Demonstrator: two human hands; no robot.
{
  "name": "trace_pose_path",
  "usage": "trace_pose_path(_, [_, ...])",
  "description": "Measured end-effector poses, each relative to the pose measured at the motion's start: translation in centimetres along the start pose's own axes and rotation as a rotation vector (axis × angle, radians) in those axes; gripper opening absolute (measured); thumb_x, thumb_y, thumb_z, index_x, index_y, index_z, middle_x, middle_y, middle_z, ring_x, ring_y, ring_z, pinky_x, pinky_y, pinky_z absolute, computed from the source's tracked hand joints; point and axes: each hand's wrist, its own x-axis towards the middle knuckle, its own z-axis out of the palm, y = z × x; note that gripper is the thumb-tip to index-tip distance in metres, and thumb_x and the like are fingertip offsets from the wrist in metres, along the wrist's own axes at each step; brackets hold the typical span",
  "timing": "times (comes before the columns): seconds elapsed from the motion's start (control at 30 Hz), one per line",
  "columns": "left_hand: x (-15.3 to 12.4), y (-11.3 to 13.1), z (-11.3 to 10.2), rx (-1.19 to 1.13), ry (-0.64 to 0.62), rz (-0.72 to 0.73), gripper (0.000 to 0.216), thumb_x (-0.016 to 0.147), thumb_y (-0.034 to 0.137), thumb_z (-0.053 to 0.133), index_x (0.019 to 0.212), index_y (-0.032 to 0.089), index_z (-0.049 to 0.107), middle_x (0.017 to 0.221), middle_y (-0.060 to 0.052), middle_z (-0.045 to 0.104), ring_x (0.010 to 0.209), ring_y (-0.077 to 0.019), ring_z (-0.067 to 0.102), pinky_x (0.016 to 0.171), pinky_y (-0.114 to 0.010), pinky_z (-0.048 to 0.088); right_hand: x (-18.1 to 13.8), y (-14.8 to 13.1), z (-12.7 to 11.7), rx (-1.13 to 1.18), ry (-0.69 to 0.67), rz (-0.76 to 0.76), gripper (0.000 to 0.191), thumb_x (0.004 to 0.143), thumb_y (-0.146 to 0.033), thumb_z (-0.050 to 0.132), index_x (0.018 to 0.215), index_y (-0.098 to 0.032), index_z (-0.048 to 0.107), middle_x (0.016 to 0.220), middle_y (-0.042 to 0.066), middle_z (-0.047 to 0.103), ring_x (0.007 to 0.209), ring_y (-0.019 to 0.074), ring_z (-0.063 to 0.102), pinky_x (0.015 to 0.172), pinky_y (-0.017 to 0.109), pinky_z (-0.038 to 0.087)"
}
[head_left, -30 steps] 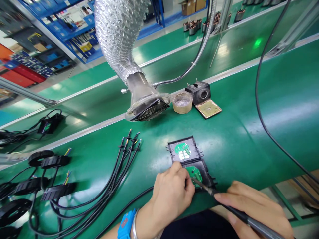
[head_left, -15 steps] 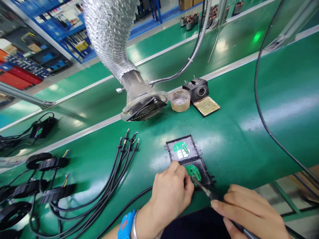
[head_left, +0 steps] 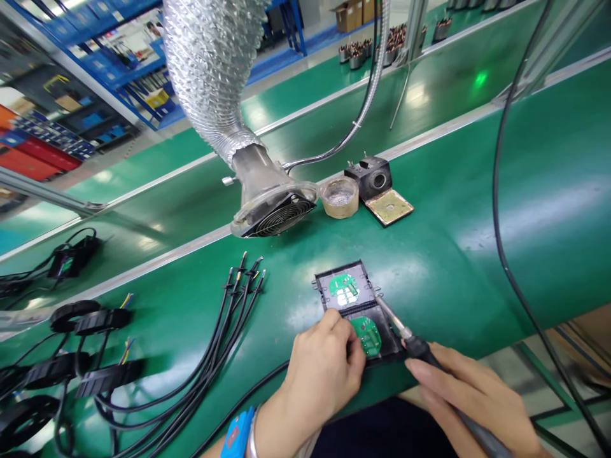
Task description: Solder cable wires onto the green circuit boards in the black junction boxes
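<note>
My right hand [head_left: 472, 394] is closed around the dark handle of a soldering iron [head_left: 394, 319]. Its metal tip points up and left, near the right edge of a black frame [head_left: 365, 305] with two sections. In the near section lies a green circuit board [head_left: 368, 336]; a second circuit board [head_left: 344, 289] lies in the far one. My left hand [head_left: 327, 366] rests at the left edge of the near board, fingers pinched together. A black cable [head_left: 258, 385] runs in under this hand, its end hidden by the fingers.
Several black cables with stripped ends [head_left: 238, 305] lie to the left, joined to black rings [head_left: 109, 377]. A fume extractor [head_left: 277, 203] hangs above the bench. Behind stand a round tub [head_left: 340, 207] and a soldering iron stand [head_left: 375, 181]. A dark cord [head_left: 499, 210] hangs at right.
The soldering iron's tip has lifted off the near circuit board and moved up and right to the frame's edge. My left hand stays at the board, fingers still pinched.
</note>
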Motion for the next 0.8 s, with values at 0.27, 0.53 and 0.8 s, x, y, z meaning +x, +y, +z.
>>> trace_pose_path(0.27, [-0.4,-0.6,-1.2,-0.024,-0.080,0.160,0.020,0.084,0.011,0.045,0.096,0.021,0.057,0.083,-0.002,0.061,0.074,-0.0190,0.060,0.066,-0.030,0.046,0.2,0.8,1.7,-0.009,-0.031,-0.051,0.046,0.078,0.007,0.055,0.119,-0.014,0.059,0.094,0.009,0.063,0.084,0.0146,0.063,0.071,0.026,0.057])
trace_pose_path(0.53, [-0.9,-1.1,0.1,0.026,0.036,0.197,0.013,0.089,0.015,0.048,0.091,0.023,0.059,0.083,0.000,0.061,0.068,-0.0161,0.060,0.061,-0.027,0.047,1.1,0.3,1.7,0.048,0.036,-0.012,0.042,0.079,0.004,0.055,0.116,-0.015,0.061,0.086,0.005,0.063,0.070,0.0114,0.060,0.063,0.023,0.053])
trace_pose_path(0.8, [-1.1,-0.9,0.3,0.142,0.105,0.199,0.008,0.089,0.017,0.054,0.088,0.022,0.060,0.079,0.001,0.063,0.063,-0.0181,0.062,0.053,-0.029,0.048,1.6,-0.6,-2.7,0.169,-0.200,0.086,0.032,0.083,-0.007,0.049,0.112,-0.013,0.061,0.074,0.003,0.057,0.063,0.0112,0.056,0.055,0.022,0.048])
